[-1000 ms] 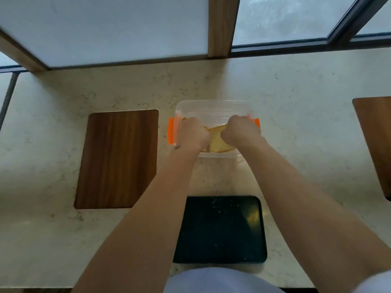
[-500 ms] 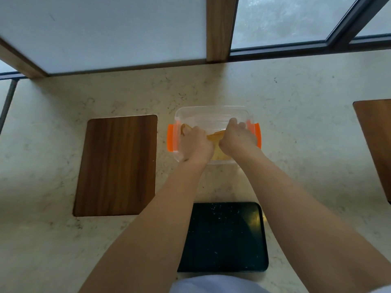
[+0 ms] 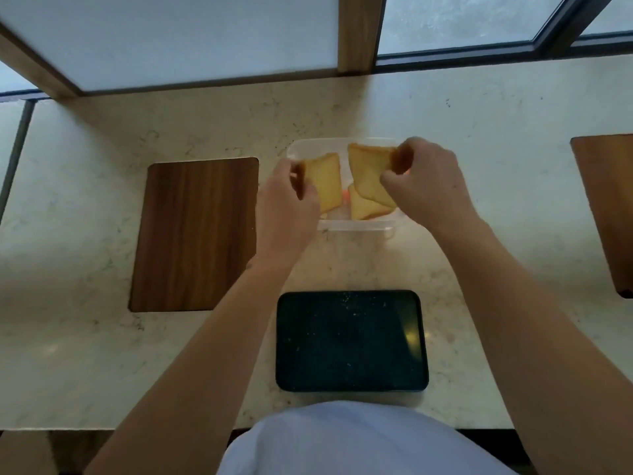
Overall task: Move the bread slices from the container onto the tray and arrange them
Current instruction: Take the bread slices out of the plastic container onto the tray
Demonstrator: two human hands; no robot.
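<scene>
Above the clear plastic container (image 3: 356, 225), my left hand (image 3: 286, 204) pinches one golden bread slice (image 3: 325, 183) by its left edge. A second bread slice (image 3: 371, 174) is gripped at its right corner by my right hand (image 3: 428, 180). Both slices are lifted over the container. Another bread slice (image 3: 364, 210) still lies inside it, partly hidden under the right-hand slice. The dark tray (image 3: 351, 341) lies near the counter's front edge, below the container, with only crumbs on it.
A wooden board (image 3: 195, 234) lies on the pale stone counter to the left of the container. Another wooden board (image 3: 606, 207) is at the right edge of view. Windows and a wooden post run along the back.
Both hands were down inside the container gripping bread. They have since lifted and spread apart, each holding its own slice above the container.
</scene>
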